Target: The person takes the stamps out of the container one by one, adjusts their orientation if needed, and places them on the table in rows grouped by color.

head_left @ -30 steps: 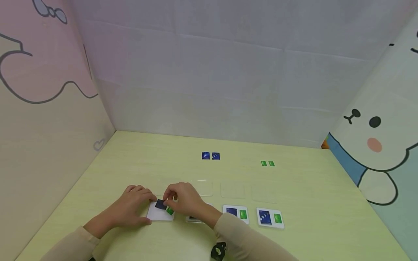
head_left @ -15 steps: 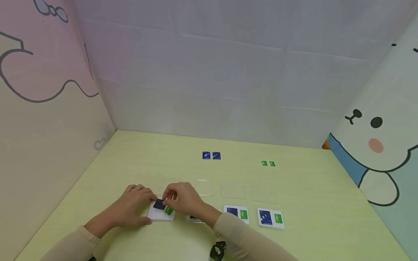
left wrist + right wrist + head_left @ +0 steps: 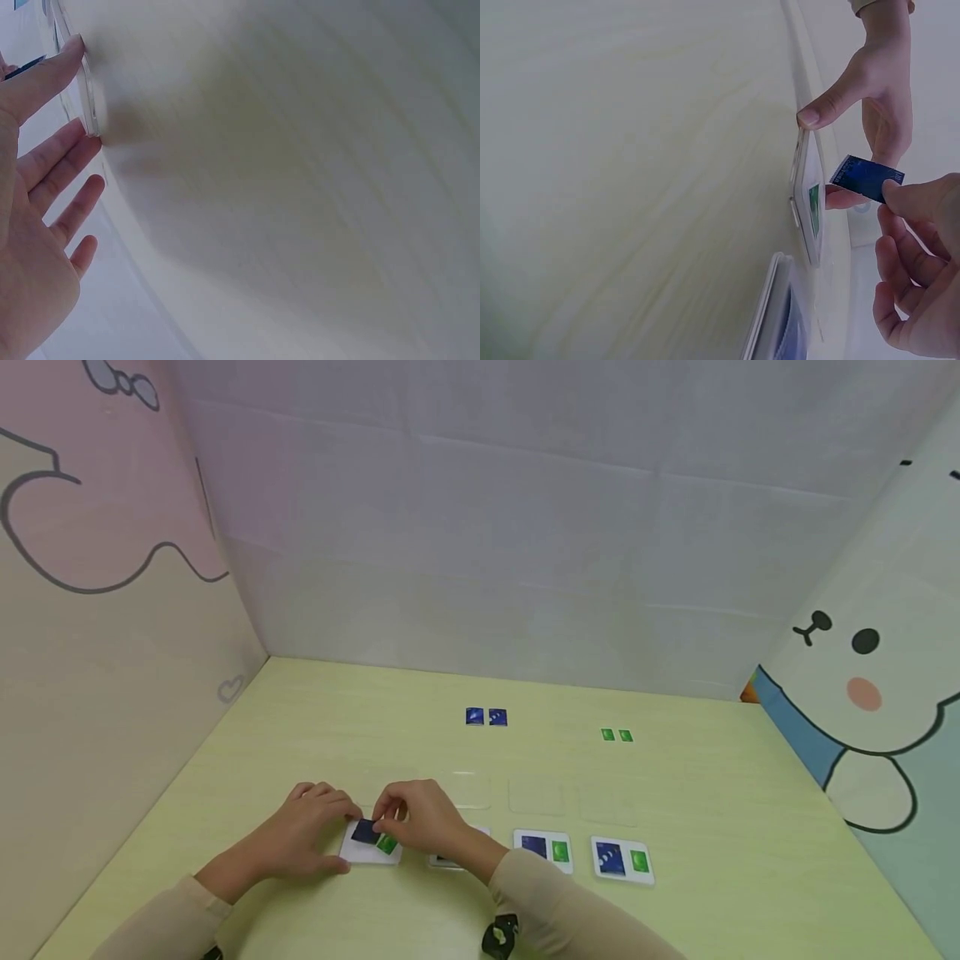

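Note:
My left hand (image 3: 303,833) holds a flat white case (image 3: 358,854) at its left end, thumb at the near corner and fingertips at the far corner. In the left wrist view, thumb and fingertips meet the case's edge. My right hand (image 3: 422,817) pinches a small dark blue card (image 3: 866,178) between thumb and index finger, tilted close above the case. A small green card (image 3: 387,844) shows in the right part of the case; in the right wrist view it lies on the case's white face.
To the right lie two white cases (image 3: 543,852), (image 3: 622,860), each with a blue and a green card; another is partly hidden under my right forearm. Clear rectangular covers (image 3: 536,796) lie behind. Farther back are two blue cards (image 3: 475,717) and two green cards (image 3: 608,735).
The blue card has shifted slightly left and turned a little in my right fingers. My left hand keeps its hold on the case.

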`<state>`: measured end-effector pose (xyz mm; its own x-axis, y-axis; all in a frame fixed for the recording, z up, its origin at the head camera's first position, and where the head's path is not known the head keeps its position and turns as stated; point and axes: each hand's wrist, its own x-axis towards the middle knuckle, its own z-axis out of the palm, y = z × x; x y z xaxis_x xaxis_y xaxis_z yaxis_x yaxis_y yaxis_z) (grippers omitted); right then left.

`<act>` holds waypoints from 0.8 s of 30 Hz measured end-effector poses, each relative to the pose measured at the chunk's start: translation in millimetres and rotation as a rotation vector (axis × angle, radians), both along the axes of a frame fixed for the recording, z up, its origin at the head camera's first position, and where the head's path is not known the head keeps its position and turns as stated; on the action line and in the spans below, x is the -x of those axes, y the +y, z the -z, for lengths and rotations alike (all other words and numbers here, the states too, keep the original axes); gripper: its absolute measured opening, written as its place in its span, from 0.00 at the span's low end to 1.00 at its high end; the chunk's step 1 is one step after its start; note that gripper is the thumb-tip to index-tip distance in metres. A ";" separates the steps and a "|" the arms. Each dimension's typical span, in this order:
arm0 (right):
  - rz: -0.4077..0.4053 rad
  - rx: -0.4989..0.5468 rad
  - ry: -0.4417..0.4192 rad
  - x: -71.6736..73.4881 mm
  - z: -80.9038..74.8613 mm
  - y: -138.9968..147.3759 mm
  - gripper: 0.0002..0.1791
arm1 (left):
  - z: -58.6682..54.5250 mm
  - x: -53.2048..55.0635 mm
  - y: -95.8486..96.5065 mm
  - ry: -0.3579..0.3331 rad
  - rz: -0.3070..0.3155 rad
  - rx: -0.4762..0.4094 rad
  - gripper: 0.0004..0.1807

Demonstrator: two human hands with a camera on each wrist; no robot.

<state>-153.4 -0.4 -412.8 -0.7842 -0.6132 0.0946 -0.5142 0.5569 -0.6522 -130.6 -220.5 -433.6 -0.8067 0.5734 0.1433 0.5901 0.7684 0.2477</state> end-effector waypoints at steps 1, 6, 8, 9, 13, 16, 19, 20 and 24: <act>0.000 -0.005 0.000 0.2 -0.2 0.0 0.02 | 0.1 0.2 0.0 0.001 0.000 0.001 0.27; -0.002 -0.030 0.003 2.0 -2.3 0.5 0.02 | 0.2 1.0 -0.1 -0.003 -0.001 0.005 0.26; -0.004 -0.039 0.006 3.1 -3.4 1.0 0.02 | 0.0 1.2 -0.1 -0.005 -0.003 0.008 0.26; -0.004 -0.044 0.007 3.7 -3.9 1.3 0.02 | 0.0 1.3 -0.1 -0.006 -0.004 0.009 0.26; -0.005 -0.052 0.001 7.0 -5.6 2.7 0.02 | 0.0 1.6 -0.1 -0.005 -0.008 0.015 0.27; -0.005 -0.056 -0.010 9.6 -6.5 4.2 0.02 | 0.3 1.3 -0.3 -0.003 -0.010 0.018 0.27; -0.008 -0.059 -0.018 12.0 -7.3 5.7 0.02 | 0.9 0.9 -0.4 0.004 -0.010 0.019 0.27; -0.010 -0.060 -0.019 12.9 -7.5 6.3 0.02 | 1.2 0.8 -0.5 0.006 -0.010 0.020 0.27; -0.013 -0.058 -0.029 16.7 -8.7 9.1 0.02 | 1.9 1.3 -0.5 0.015 -0.009 0.022 0.28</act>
